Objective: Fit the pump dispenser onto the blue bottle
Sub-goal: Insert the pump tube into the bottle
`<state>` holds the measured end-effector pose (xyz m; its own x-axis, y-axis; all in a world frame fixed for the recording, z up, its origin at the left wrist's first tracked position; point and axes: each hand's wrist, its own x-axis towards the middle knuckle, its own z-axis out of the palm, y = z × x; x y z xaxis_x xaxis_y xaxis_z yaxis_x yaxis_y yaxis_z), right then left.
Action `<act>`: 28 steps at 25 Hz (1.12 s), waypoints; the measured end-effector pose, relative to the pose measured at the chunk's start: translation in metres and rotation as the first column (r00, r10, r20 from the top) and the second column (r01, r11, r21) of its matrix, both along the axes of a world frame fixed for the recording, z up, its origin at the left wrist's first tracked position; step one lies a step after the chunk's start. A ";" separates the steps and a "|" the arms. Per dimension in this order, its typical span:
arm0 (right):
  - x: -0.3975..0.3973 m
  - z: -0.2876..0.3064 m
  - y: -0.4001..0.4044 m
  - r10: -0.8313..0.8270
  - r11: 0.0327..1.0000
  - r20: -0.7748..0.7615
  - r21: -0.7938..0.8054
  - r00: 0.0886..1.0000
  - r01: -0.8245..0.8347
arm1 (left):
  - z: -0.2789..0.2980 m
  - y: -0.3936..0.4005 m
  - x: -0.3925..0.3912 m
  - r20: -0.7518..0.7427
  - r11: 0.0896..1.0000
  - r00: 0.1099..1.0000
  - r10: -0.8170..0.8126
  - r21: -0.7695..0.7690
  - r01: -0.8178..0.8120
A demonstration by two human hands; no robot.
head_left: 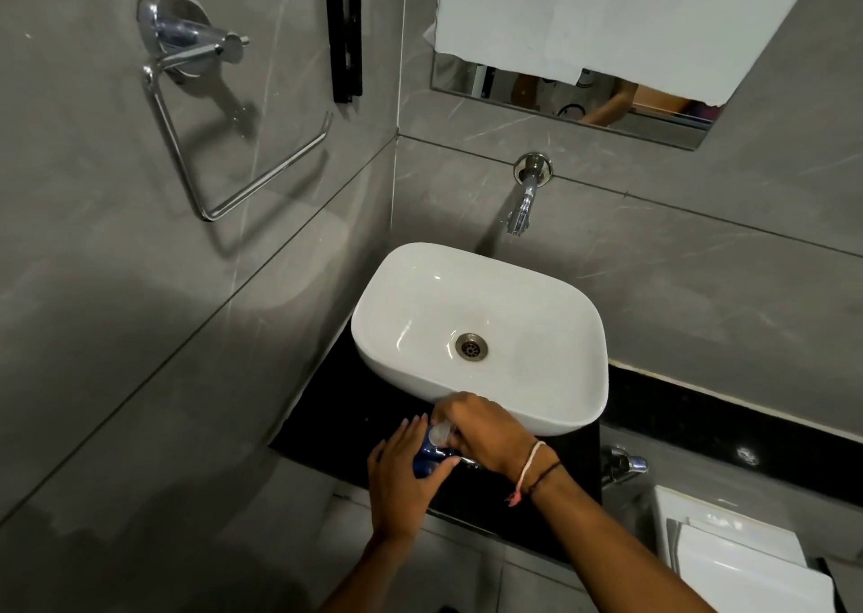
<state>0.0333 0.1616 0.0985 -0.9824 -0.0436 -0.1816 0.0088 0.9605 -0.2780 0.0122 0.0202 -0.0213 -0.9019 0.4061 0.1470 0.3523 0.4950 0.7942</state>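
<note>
My left hand (401,470) wraps the blue bottle (427,456) over the black bench (574,467), below the white sink (537,407). My right hand (485,432) pinches the pump (441,434) at its neck (mostly hidden, whitish blur).

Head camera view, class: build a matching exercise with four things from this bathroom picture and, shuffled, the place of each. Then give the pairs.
Things:
1. blue bottle
2. tap
3. towel ring
4. drain

Places:
A. on the side wall, left of the basin
B. held between the left hand and right hand
C. in the bottom of the white basin
D. on the back wall above the basin

Pairs: 1-B, 2-D, 3-A, 4-C
</note>
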 end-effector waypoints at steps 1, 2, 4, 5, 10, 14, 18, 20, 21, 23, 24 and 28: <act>0.001 -0.003 0.000 0.016 1.000 -0.017 -0.016 1.000 -0.016 | 0.000 0.000 0.000 0.004 1.000 1.000 -0.005 0.004 0.005; 0.002 -0.004 0.000 0.020 0.999 -0.034 -0.029 0.999 -0.021 | 0.000 0.000 -0.001 0.005 1.000 1.000 -0.007 0.007 0.007; 0.006 -0.007 0.002 -0.001 0.998 -0.067 -0.056 0.998 -0.003 | -0.001 -0.001 -0.001 -0.007 1.000 1.000 -0.004 0.012 0.004; 0.008 -0.009 0.002 -0.018 0.998 -0.077 -0.068 0.997 0.013 | -0.002 0.000 -0.001 -0.013 1.000 1.000 -0.003 0.010 0.003; 0.011 -0.014 -0.001 -0.003 0.998 -0.074 -0.065 0.997 -0.002 | -0.005 -0.002 -0.002 -0.037 1.000 0.999 -0.008 -0.001 0.008; 0.000 -0.009 -0.001 0.031 0.999 -0.040 -0.034 0.999 -0.032 | -0.006 -0.002 -0.004 -0.084 0.999 0.996 -0.011 -0.042 0.007; -0.005 -0.009 -0.005 0.010 0.999 -0.035 0.045 0.999 -0.008 | -0.007 -0.003 -0.002 -0.181 0.984 0.982 -0.063 -0.178 0.030; -0.002 -0.012 -0.007 -0.062 0.998 -0.064 0.013 0.996 0.063 | -0.008 -0.005 -0.004 -0.191 0.978 0.978 -0.080 -0.203 0.040; 0.000 -0.014 -0.007 -0.101 0.995 -0.079 -0.030 0.992 0.099 | -0.008 -0.007 -0.005 -0.184 0.977 0.979 -0.084 -0.209 0.045; 0.005 -0.017 -0.006 -0.161 0.985 -0.094 -0.076 0.982 0.155 | -0.008 -0.009 -0.008 -0.163 0.972 0.982 -0.100 -0.225 0.061; 0.006 -0.018 -0.005 -0.172 0.984 -0.092 -0.065 0.981 0.166 | -0.008 -0.009 -0.009 -0.158 0.970 0.982 -0.106 -0.233 0.067; 0.001 -0.011 -0.003 -0.072 0.997 -0.046 -0.011 0.996 0.072 | -0.007 -0.007 -0.010 -0.145 0.970 0.983 -0.110 -0.233 0.074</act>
